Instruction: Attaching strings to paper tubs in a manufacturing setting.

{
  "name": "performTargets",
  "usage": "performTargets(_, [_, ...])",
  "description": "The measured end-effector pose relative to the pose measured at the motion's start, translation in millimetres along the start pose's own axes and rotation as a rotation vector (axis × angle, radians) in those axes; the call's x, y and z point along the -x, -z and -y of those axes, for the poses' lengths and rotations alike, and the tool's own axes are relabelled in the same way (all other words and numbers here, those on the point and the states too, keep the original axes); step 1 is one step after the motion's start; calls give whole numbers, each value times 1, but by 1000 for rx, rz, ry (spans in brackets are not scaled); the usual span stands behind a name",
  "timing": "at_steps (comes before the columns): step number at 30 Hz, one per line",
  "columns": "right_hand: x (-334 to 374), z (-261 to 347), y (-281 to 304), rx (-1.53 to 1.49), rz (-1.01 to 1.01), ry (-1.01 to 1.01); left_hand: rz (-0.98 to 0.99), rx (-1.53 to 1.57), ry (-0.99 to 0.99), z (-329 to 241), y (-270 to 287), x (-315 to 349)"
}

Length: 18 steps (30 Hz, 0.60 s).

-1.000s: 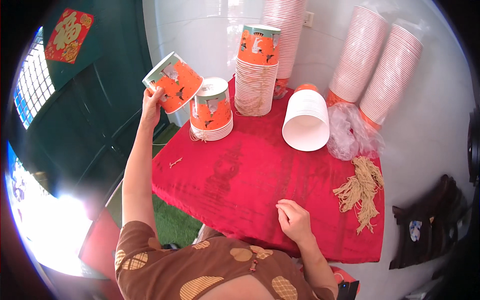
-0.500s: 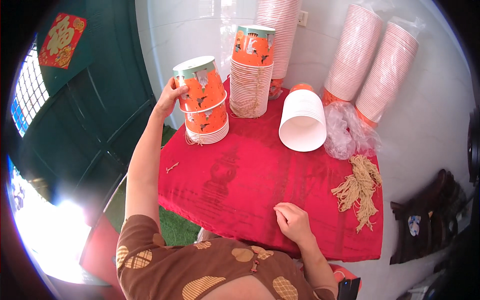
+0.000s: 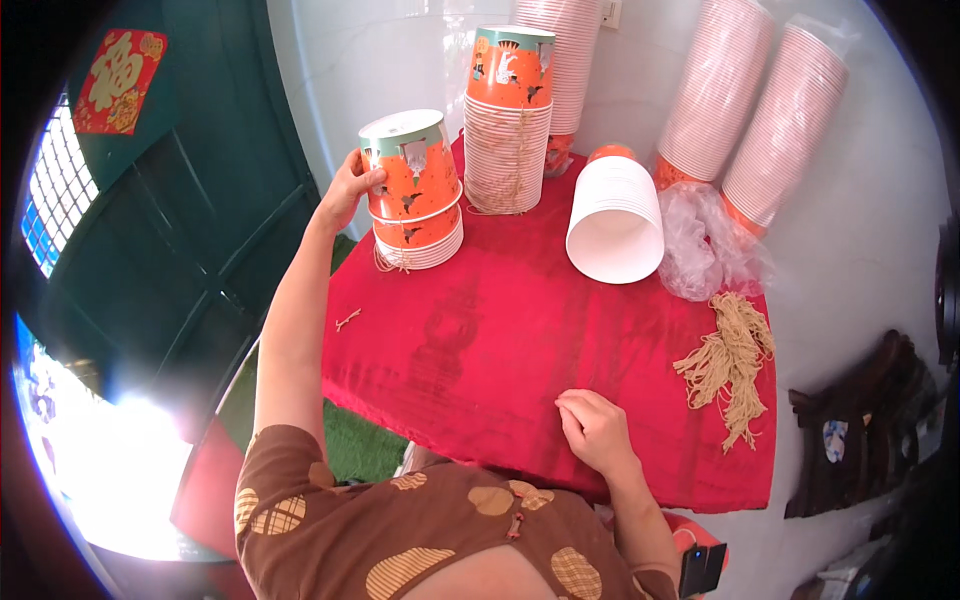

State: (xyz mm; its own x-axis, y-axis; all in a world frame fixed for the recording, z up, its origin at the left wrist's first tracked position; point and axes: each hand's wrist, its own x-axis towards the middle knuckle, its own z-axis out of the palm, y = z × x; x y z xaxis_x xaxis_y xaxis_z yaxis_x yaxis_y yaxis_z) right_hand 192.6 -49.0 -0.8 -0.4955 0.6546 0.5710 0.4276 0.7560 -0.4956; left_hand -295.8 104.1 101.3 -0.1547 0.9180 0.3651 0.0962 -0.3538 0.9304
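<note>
My left hand grips an orange paper bucket with a green band and animal prints, turned upside down. Beneath it is a short bucket stack with white rims; the held bucket sits partly over its top one. Some twine hangs at the stack's lower left. Near the front of the red-covered table, my right hand rests with fingers curled closed, and nothing shows in them. Behind the short stack stands a taller bucket stack, bound with twine.
A white-lined stack of buckets lies on its side, mouth toward me. Crumpled clear plastic and a bundle of tan twine lie at the right. Tall plastic-wrapped stacks lean on the wall. A twine scrap lies left.
The bucket in my left hand has gone down further over the short stack, covering more of the bucket beneath. My right hand stays closed near the front edge. The view has shifted slightly.
</note>
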Motion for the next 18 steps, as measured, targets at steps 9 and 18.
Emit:
performTargets(9, [1, 3, 1, -10, 1, -5, -4, 32, -34, 8, -7, 13])
performTargets(18, [2, 2, 0, 1, 19, -2, -41, 1, -48, 6, -18, 27])
